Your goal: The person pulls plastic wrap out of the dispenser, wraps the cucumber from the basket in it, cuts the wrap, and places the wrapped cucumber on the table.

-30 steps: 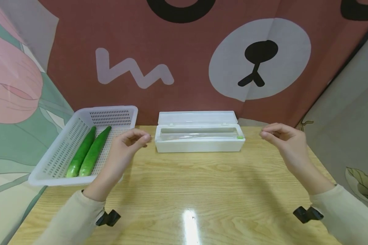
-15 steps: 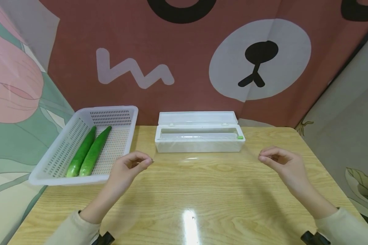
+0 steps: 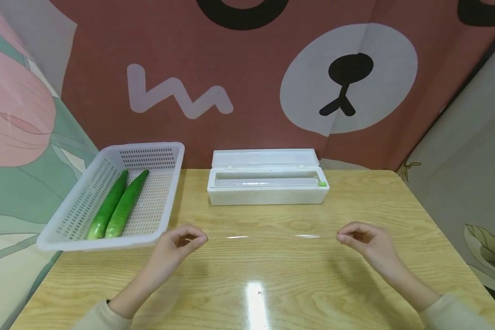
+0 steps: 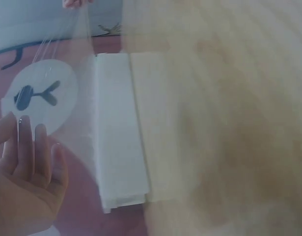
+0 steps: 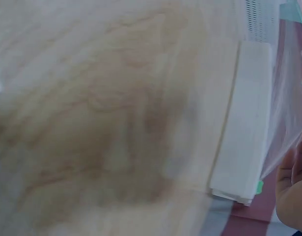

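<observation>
At twelve on the table (image 3: 214,293): the white box (image 3: 268,198) is sitting with its lid (image 3: 266,158) raised; a roll (image 3: 266,182) is lying inside, and a green tab (image 3: 322,184) is showing at the three-o'clock end.
Film (image 3: 237,237): the clear sheet is spanning the middle from nine to three, its near edge glinting; it seems to be running back towards twelve and the box, though it is too clear for me to trace throughout.
Left hand (image 3: 175,246): at nine, it is pinching one end of that edge between thumb and fingertips.
Right hand (image 3: 370,243): at three, it is pinching the other end likewise, well apart from its partner.
Handling: I'm judging the film to be very light, limp, clingy and easily creased or torn; the near corners are looking like the best hold, with light, even tension.
Basket (image 3: 99,245): at ten, it is holding two cucumbers (image 3: 128,204), side by side, pointing towards one.
</observation>
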### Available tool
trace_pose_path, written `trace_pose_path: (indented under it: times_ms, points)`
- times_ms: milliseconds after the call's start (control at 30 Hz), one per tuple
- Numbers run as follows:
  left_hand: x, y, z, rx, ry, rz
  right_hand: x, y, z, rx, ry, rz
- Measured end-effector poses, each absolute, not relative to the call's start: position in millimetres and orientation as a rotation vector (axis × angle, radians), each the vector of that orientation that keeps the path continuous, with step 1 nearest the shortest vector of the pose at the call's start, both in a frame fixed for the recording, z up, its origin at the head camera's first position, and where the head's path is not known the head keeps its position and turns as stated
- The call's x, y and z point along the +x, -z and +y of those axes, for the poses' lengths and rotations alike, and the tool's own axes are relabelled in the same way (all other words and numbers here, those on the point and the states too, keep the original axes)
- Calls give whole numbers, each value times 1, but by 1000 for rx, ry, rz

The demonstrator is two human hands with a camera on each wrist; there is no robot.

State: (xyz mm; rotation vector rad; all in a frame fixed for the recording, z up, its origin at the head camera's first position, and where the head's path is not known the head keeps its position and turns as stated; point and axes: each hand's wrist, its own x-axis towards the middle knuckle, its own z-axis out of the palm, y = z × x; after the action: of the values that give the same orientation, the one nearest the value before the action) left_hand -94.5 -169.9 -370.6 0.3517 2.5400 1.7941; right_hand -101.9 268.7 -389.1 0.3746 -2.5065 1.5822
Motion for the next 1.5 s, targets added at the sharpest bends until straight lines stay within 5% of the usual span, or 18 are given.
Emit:
trace_pose_path:
  times_ms: [300,1167,1500]
  points:
    - [-94,388,-169,421,-1624,2556,-100,412,270,357,-1551,-2642]
    - [-111,432,-183,1147,-1024,2813,-111,440,271,826,-1307,-2744]
    - [-116,432,-184,1174,-827,2810,-111,442,272,917,-1174,-2773]
